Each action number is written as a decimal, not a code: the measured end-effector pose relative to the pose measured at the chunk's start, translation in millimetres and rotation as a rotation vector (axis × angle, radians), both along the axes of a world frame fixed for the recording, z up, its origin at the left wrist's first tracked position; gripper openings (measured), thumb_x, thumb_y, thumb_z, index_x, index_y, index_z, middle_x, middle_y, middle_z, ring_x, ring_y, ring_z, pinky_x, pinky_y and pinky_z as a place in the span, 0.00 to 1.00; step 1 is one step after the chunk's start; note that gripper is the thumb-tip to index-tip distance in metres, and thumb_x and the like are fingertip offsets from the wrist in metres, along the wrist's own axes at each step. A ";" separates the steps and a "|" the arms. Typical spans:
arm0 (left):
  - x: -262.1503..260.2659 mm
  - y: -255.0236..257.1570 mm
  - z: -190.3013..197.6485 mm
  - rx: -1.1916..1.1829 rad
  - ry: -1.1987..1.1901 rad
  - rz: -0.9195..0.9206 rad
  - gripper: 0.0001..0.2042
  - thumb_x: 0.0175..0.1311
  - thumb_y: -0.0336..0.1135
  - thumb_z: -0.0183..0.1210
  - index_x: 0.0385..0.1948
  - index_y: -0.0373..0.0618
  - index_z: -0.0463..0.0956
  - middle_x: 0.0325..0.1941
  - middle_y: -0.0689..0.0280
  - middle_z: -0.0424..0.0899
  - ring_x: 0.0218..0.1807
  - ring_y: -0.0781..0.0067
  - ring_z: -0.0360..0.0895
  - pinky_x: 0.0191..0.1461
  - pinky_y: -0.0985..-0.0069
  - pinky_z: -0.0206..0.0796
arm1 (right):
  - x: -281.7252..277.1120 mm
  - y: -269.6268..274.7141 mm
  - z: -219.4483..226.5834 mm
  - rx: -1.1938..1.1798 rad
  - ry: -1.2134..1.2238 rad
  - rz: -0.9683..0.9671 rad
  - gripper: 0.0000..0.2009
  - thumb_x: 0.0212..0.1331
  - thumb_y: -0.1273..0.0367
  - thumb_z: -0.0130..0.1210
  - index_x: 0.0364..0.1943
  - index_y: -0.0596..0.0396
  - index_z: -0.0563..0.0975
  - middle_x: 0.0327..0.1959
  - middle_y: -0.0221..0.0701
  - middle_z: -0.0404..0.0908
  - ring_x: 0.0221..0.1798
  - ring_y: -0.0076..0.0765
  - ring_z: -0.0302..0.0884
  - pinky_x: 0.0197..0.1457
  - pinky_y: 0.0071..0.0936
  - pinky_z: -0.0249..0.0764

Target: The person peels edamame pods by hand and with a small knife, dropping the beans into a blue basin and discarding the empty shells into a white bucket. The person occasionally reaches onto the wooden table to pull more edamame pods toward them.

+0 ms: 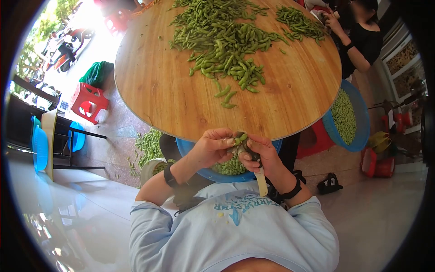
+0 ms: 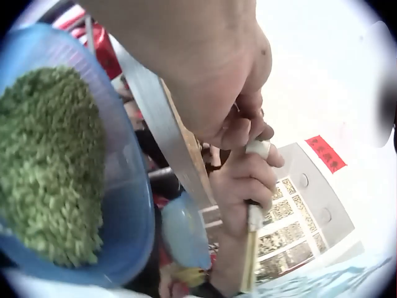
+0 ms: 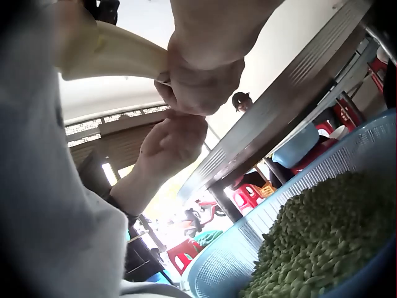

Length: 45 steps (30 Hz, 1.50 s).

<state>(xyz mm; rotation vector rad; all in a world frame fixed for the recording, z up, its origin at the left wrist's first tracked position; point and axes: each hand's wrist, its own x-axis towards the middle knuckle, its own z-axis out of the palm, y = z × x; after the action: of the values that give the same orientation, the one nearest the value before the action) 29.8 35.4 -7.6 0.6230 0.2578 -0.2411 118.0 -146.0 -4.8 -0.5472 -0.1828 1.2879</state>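
My left hand [image 1: 212, 146] pinches a green edamame pod [image 1: 243, 137] just beyond the near edge of the round table. Right beside it, my right hand [image 1: 263, 153] grips a tool with a long cream handle [image 1: 261, 182]; the fingers hide its working end, so I cannot tell its kind. Its handle [image 3: 121, 54] looks thick in the right wrist view. Below both hands is a blue basket [image 3: 211, 264] with shelled green beans [image 3: 322, 242] in it. Both hands meet at the fingertips in the left wrist view.
A big heap of edamame pods [image 1: 222, 36] covers the far part of the wooden table [image 1: 154, 81], with a smaller pile [image 1: 299, 22] at right. Another blue basket [image 1: 362, 136] of beans stands right. Pods [image 1: 147, 147] lie on the floor. A person [image 1: 364, 41] sits across.
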 end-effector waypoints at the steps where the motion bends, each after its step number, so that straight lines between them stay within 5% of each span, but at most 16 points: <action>1: -0.6 1.4 1.2 0.002 -0.003 0.000 0.05 0.60 0.26 0.58 0.37 0.40 0.75 0.29 0.66 0.77 0.23 0.76 0.71 0.22 0.79 0.61 | -1.1 0.9 1.5 -0.050 0.025 -0.021 0.12 0.67 0.66 0.46 0.49 0.55 0.73 0.23 0.34 0.70 0.15 0.20 0.61 0.13 0.16 0.58; 3: 0.3 5.6 5.1 1.331 -0.451 0.126 0.07 0.60 0.26 0.58 0.38 0.36 0.74 0.27 0.67 0.78 0.25 0.77 0.74 0.26 0.78 0.66 | -2.5 3.9 -6.1 -0.075 0.066 -0.064 0.12 0.67 0.65 0.46 0.48 0.55 0.73 0.23 0.34 0.70 0.15 0.20 0.61 0.13 0.16 0.58; 4: 0.0 5.3 8.2 1.334 -0.455 0.130 0.07 0.60 0.26 0.58 0.38 0.36 0.74 0.27 0.67 0.78 0.25 0.77 0.74 0.26 0.78 0.66 | -3.1 4.8 -8.7 -0.106 0.111 -0.105 0.11 0.67 0.65 0.46 0.47 0.55 0.73 0.23 0.33 0.71 0.15 0.20 0.61 0.13 0.15 0.58; 6: -2.9 0.6 16.3 1.815 -0.658 0.254 0.10 0.59 0.26 0.59 0.40 0.34 0.74 0.27 0.67 0.80 0.28 0.80 0.76 0.32 0.80 0.69 | -5.3 7.2 -6.1 -0.109 0.076 -0.112 0.11 0.68 0.65 0.45 0.47 0.55 0.73 0.23 0.33 0.71 0.14 0.20 0.61 0.13 0.15 0.58; 7: -4.9 -1.4 19.9 1.818 -0.657 0.257 0.10 0.59 0.26 0.59 0.40 0.34 0.74 0.27 0.67 0.80 0.28 0.80 0.76 0.32 0.80 0.69 | -8.1 9.2 -3.8 -0.114 0.047 -0.125 0.11 0.68 0.65 0.45 0.46 0.54 0.73 0.23 0.32 0.71 0.14 0.19 0.61 0.13 0.15 0.59; 9: -6.9 -5.5 25.2 1.159 -0.289 0.187 0.11 0.57 0.27 0.61 0.41 0.34 0.76 0.27 0.67 0.81 0.27 0.84 0.74 0.31 0.81 0.67 | -12.5 11.9 -3.0 -0.130 -0.070 -0.146 0.11 0.68 0.65 0.44 0.46 0.55 0.73 0.23 0.32 0.71 0.14 0.19 0.61 0.13 0.15 0.58; 13: -2.6 -12.8 15.7 1.262 -0.284 0.272 0.09 0.59 0.26 0.60 0.39 0.35 0.77 0.25 0.69 0.79 0.24 0.86 0.70 0.27 0.83 0.63 | -14.4 12.0 -11.0 -0.113 -0.522 -0.219 0.13 0.69 0.65 0.42 0.50 0.59 0.72 0.23 0.29 0.71 0.14 0.17 0.62 0.14 0.14 0.58; 15: -1.5 -14.6 13.4 0.752 -0.155 0.246 0.07 0.60 0.26 0.59 0.39 0.36 0.77 0.25 0.71 0.77 0.22 0.88 0.66 0.23 0.86 0.57 | -15.5 10.2 -12.4 -0.124 -0.585 -0.243 0.15 0.70 0.66 0.42 0.53 0.60 0.70 0.23 0.29 0.71 0.15 0.17 0.62 0.15 0.14 0.57; 22: -2.9 -12.0 19.5 0.579 0.024 0.177 0.05 0.61 0.25 0.57 0.37 0.37 0.77 0.22 0.73 0.74 0.20 0.88 0.66 0.19 0.87 0.52 | -9.9 4.3 -9.8 -0.118 -0.720 -0.201 0.20 0.70 0.68 0.41 0.63 0.59 0.62 0.23 0.27 0.71 0.16 0.16 0.61 0.17 0.14 0.58; 29: -2.6 -14.2 13.1 0.662 -0.065 0.200 0.04 0.60 0.25 0.57 0.35 0.37 0.77 0.20 0.74 0.72 0.19 0.87 0.66 0.19 0.88 0.51 | -10.2 3.6 -13.5 -0.080 -0.644 -0.175 0.20 0.70 0.69 0.41 0.64 0.58 0.62 0.23 0.26 0.71 0.16 0.15 0.61 0.18 0.13 0.58; 33: -5.3 -11.5 12.4 0.638 -0.070 0.167 0.05 0.60 0.24 0.57 0.36 0.37 0.77 0.24 0.72 0.73 0.23 0.86 0.67 0.24 0.86 0.57 | -11.2 1.0 -7.5 -0.154 -0.764 -0.195 0.19 0.69 0.73 0.41 0.63 0.58 0.64 0.22 0.25 0.70 0.16 0.14 0.60 0.18 0.13 0.57; 37: -2.1 -9.5 9.9 0.630 -0.089 0.191 0.04 0.57 0.23 0.58 0.33 0.35 0.77 0.22 0.71 0.73 0.20 0.85 0.67 0.19 0.86 0.52 | -10.4 1.3 -6.8 -0.180 -0.932 -0.225 0.18 0.67 0.76 0.42 0.61 0.58 0.67 0.21 0.23 0.70 0.16 0.13 0.59 0.18 0.13 0.57; 39: -0.8 -4.3 10.6 0.264 0.023 0.096 0.05 0.56 0.23 0.58 0.32 0.33 0.77 0.23 0.68 0.74 0.19 0.82 0.67 0.19 0.85 0.53 | -5.3 -0.3 -7.8 -0.124 -0.987 -0.210 0.18 0.66 0.77 0.43 0.60 0.58 0.68 0.22 0.23 0.71 0.17 0.13 0.59 0.19 0.12 0.57; 42: -2.9 -7.9 6.5 0.104 0.080 -0.009 0.05 0.55 0.24 0.58 0.32 0.32 0.77 0.22 0.66 0.75 0.18 0.81 0.66 0.19 0.84 0.53 | -1.3 -5.9 -21.3 -0.050 -0.950 -0.169 0.19 0.64 0.78 0.44 0.59 0.58 0.69 0.23 0.24 0.72 0.18 0.12 0.61 0.20 0.12 0.58; 45: -0.7 -12.0 4.4 0.376 0.015 0.068 0.05 0.56 0.25 0.56 0.32 0.33 0.77 0.21 0.67 0.74 0.17 0.81 0.66 0.19 0.84 0.52 | -4.5 -6.7 -19.1 -0.094 -0.927 -0.194 0.19 0.62 0.79 0.47 0.58 0.59 0.69 0.25 0.25 0.74 0.20 0.13 0.63 0.22 0.11 0.61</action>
<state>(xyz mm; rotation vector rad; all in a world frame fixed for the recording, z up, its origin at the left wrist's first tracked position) 29.1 23.4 -3.2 0.9824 0.3415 -0.1321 113.4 -152.7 -23.9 -1.1879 -0.8162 0.7777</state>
